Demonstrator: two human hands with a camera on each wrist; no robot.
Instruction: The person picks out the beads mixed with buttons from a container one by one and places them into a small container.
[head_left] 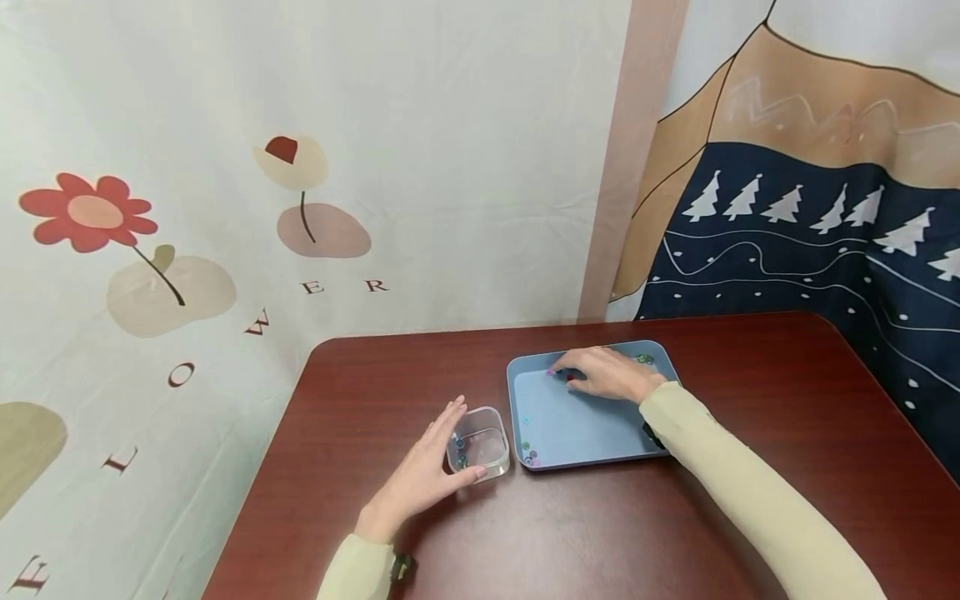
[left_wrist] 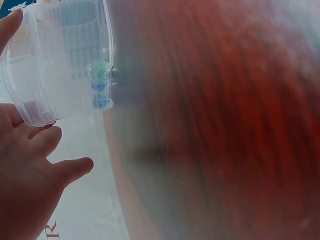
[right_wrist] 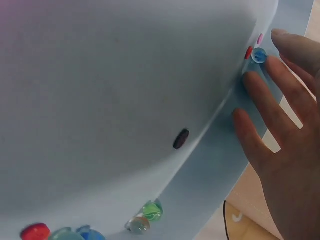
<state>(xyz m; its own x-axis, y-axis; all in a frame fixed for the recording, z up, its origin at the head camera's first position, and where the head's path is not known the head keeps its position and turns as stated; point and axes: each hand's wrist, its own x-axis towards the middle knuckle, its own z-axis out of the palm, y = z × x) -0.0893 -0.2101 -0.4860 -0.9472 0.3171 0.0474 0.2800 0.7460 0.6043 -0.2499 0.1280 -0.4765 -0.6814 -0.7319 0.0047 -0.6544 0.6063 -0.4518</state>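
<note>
My left hand [head_left: 423, 475] spans a small clear plastic box [head_left: 491, 446], thumb at its front and fingers along its left side. Blue and green marbles [left_wrist: 100, 82] lie in the box. Over the far part of a light blue tray [head_left: 585, 429] reaches my right hand [head_left: 611, 372], fingers spread and slightly bent. Close by its fingertips sits a blue marble [right_wrist: 259, 55], beside a red piece [right_wrist: 248, 52] and a pink piece [right_wrist: 260, 38]. Whether the fingertips touch that marble is hard to tell.
Green and clear marbles [right_wrist: 145, 218] lie along the tray's edge, with a dark button-like piece [right_wrist: 181, 139] nearby. Several small pieces [head_left: 531, 457] gather in the tray's near left corner. Both containers stand side by side on a reddish-brown table [head_left: 600, 533], with printed curtains behind.
</note>
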